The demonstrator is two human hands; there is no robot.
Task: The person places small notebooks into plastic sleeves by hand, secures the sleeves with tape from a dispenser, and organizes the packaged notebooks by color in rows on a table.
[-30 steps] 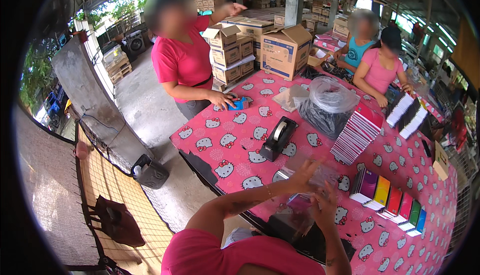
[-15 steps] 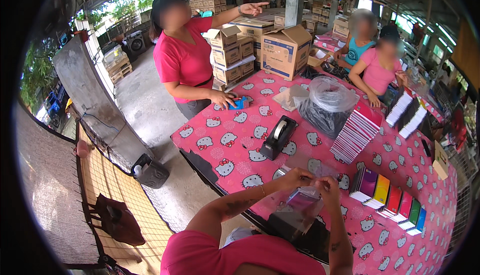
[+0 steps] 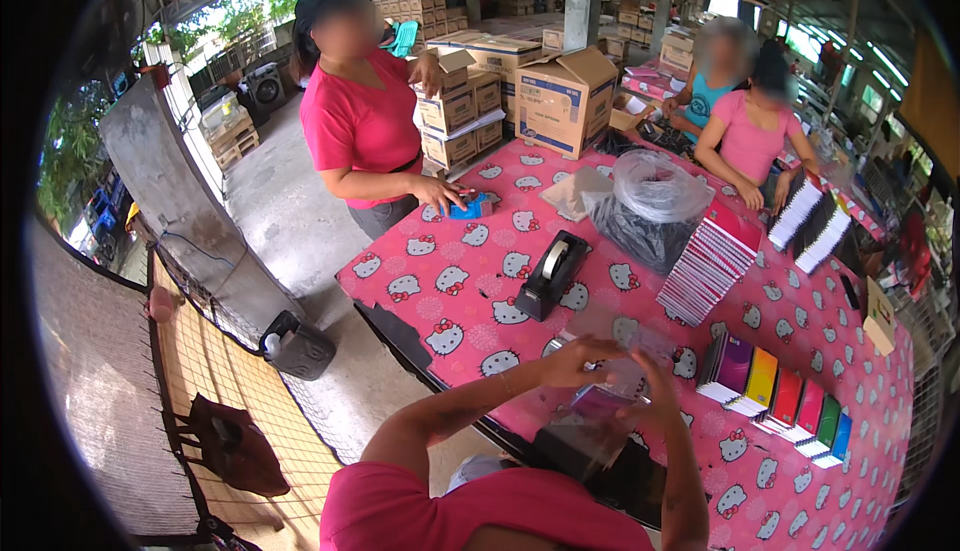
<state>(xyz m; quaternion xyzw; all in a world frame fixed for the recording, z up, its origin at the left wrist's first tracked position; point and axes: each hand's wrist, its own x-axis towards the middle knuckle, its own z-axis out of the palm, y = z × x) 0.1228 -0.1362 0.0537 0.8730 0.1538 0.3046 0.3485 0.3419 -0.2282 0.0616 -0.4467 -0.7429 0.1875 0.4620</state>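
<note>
My two hands at a clear plastic bag on a pink table

My left hand [image 3: 572, 363] reaches in from seven o'clock, fingers bent toward the right one; I cannot tell whether its fingertips pinch the film. My right hand [image 3: 660, 403] faces it from five o'clock, thumb apart from the raised, curved fingers. Between them is a limp, clear plastic bag [image 3: 624, 389], and through it, just below my left hand, shows a flat purple-and-blue item [image 3: 594, 402], blurred by the film.

All this is over a table covered in pink cloth printed with white cat faces [image 3: 640, 303]. From my hands, a black tape dispenser [image 3: 552, 276] stands at eleven o'clock. A tall stack of pink-covered notebooks [image 3: 710, 263] leans at one o'clock, just beside a big translucent bag with dark contents [image 3: 655, 213], nearer twelve. At three o'clock runs a row of notebooks with purple, yellow, red, pink, green and blue covers [image 3: 775, 396].

Toward half past ten, a co-worker in a bright pink shirt [image 3: 365, 116] rests a hand on a small blue object [image 3: 472, 208]. An open brown cardboard box [image 3: 565, 101] sits near twelve, at the table's far side. Two more people are at one o'clock, one in turquoise [image 3: 708, 101], one in pale pink [image 3: 745, 141].
</note>
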